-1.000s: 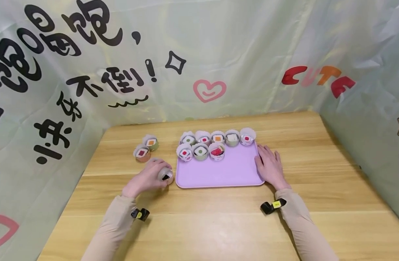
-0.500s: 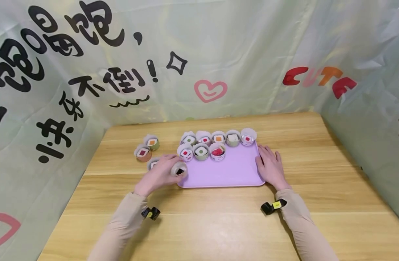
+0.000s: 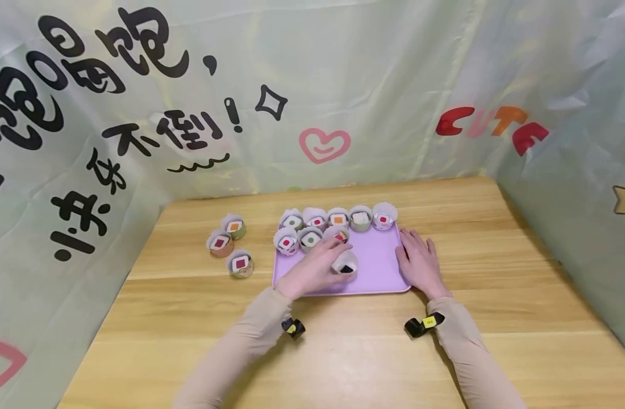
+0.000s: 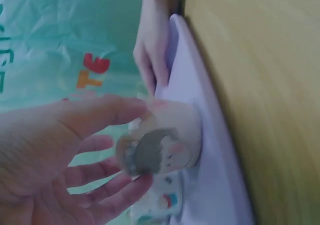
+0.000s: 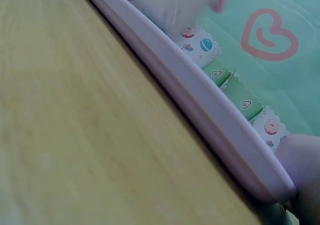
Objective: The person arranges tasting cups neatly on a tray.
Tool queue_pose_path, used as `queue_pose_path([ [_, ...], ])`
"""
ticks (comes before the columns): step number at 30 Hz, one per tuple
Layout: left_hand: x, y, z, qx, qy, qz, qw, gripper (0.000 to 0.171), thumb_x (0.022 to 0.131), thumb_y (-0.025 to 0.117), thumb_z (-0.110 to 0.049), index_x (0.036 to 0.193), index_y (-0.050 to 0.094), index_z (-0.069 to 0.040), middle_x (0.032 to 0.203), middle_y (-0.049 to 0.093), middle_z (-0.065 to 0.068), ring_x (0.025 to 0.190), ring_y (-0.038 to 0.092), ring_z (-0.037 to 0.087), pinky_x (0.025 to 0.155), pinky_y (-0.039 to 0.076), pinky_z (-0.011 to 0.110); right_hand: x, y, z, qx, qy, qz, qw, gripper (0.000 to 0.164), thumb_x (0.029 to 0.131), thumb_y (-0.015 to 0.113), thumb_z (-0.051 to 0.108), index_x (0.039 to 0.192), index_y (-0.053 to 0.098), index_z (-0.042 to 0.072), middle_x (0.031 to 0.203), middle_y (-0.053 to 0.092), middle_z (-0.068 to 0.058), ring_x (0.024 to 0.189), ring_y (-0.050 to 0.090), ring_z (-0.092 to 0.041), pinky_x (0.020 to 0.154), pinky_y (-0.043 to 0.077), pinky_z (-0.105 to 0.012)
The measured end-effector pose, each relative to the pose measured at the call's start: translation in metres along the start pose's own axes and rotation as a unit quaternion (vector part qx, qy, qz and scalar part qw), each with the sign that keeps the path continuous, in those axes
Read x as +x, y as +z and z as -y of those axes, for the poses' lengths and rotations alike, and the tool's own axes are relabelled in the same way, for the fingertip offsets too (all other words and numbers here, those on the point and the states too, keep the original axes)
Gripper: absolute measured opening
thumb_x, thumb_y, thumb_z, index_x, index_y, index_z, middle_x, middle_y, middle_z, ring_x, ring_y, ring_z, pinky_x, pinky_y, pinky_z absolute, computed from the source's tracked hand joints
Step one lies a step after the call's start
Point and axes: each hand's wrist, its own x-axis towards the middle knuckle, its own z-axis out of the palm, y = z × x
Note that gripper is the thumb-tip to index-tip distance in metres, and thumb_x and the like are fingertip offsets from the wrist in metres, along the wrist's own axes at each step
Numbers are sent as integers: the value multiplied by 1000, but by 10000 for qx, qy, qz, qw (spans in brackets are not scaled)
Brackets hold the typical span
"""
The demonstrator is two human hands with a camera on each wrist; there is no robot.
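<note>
My left hand (image 3: 315,270) grips a paper baking cup (image 3: 346,264) with a dark piece inside, low over the front middle of the lilac tray (image 3: 379,272). In the left wrist view, the cup (image 4: 175,135) shows a printed cartoon face, with my thumb and fingers at its sides. Behind it stand two rows of similar cups; one with red filling (image 3: 338,233) is partly hidden by my left hand. My right hand (image 3: 420,264) rests at the tray's right edge, fingers extended.
Left of the tray, three more filled cups stand on the wooden table (image 3: 343,352): one with an orange square (image 3: 234,226), two with dark red squares, the nearer cup (image 3: 240,264) and the farther cup (image 3: 220,243). A printed curtain (image 3: 384,85) rises behind the table.
My left hand has carried the cup rightward from the table beside the tray to over the tray's front middle. A cup it had been covering now shows. The right hand stays at the tray edge.
</note>
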Motion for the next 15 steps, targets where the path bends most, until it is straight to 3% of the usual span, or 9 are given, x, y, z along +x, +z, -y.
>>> queue_pose_path([
  [6, 11, 12, -8, 85, -170, -177, 9997, 69, 88, 78, -34, 144, 52, -4, 147, 54, 17, 139, 48, 31, 120, 39, 44, -1, 3, -1, -20, 22, 14, 10000, 51, 105, 41, 18, 151, 39, -6, 158, 38, -27, 150, 28, -46, 123, 7, -68],
  [11, 21, 13, -11, 49, -220, -399, 9989, 62, 87, 79, -30, 138, 57, -3, 141, 60, 17, 135, 52, 30, 120, 39, 42, -1, 2, -2, -24, 31, -57, 10000, 51, 105, 41, 18, 150, 40, -6, 157, 39, -27, 150, 28, -46, 123, 7, -68],
  [15, 31, 13, -14, 271, -197, -542, 9980, 56, 87, 78, -29, 135, 60, -5, 134, 66, 13, 130, 56, 28, 118, 40, 42, 0, 1, 0, -15, 31, -97, 9999, 51, 104, 42, 18, 150, 40, -6, 157, 39, -27, 150, 28, -46, 123, 8, -68],
])
